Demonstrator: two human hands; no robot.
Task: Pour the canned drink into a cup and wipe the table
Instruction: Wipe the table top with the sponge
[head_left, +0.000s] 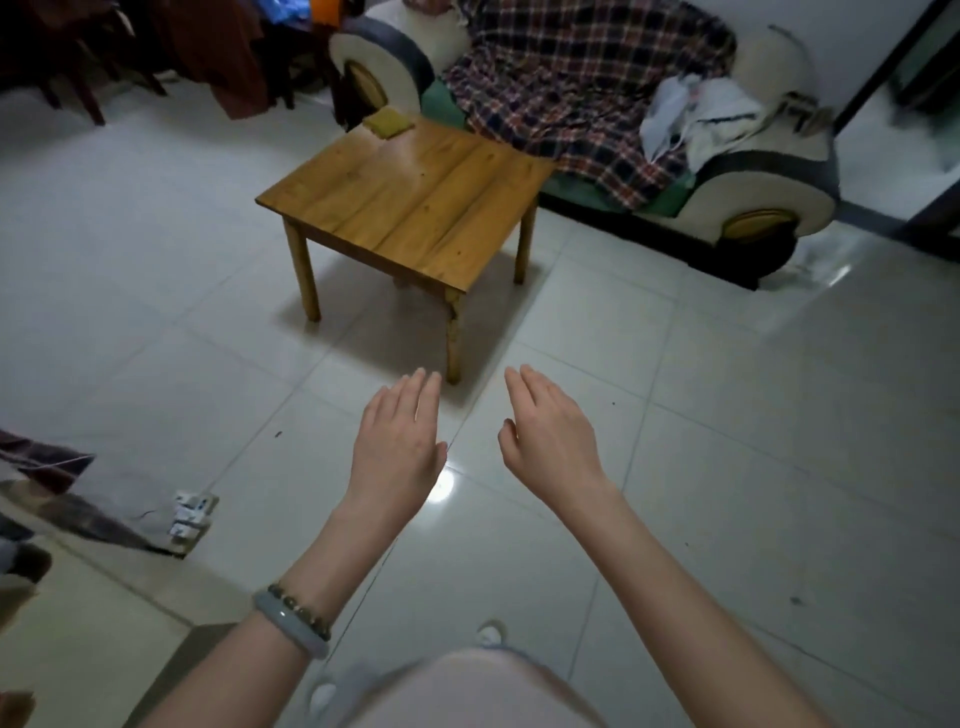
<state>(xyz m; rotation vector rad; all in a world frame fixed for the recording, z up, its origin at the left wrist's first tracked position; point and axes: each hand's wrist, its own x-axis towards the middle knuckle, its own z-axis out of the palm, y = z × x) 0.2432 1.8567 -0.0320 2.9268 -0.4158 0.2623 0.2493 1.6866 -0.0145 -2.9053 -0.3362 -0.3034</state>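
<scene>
A small square wooden table (410, 202) stands on the tiled floor ahead of me. A folded yellow-green cloth (388, 122) lies on its far left corner. No can or cup is in view. My left hand (397, 441) and my right hand (550, 434) are stretched out side by side over the floor, short of the table's near corner, palms down. Both hold nothing, with fingers extended. A pale bangle and a bead bracelet circle my left wrist.
A sofa (753, 202) draped with a plaid blanket (582, 83) stands right behind the table, with white clothes on its right arm. Dark chairs and hanging clothes (208, 47) fill the far left. Grey fabric and a small box (192, 514) lie on the floor at left.
</scene>
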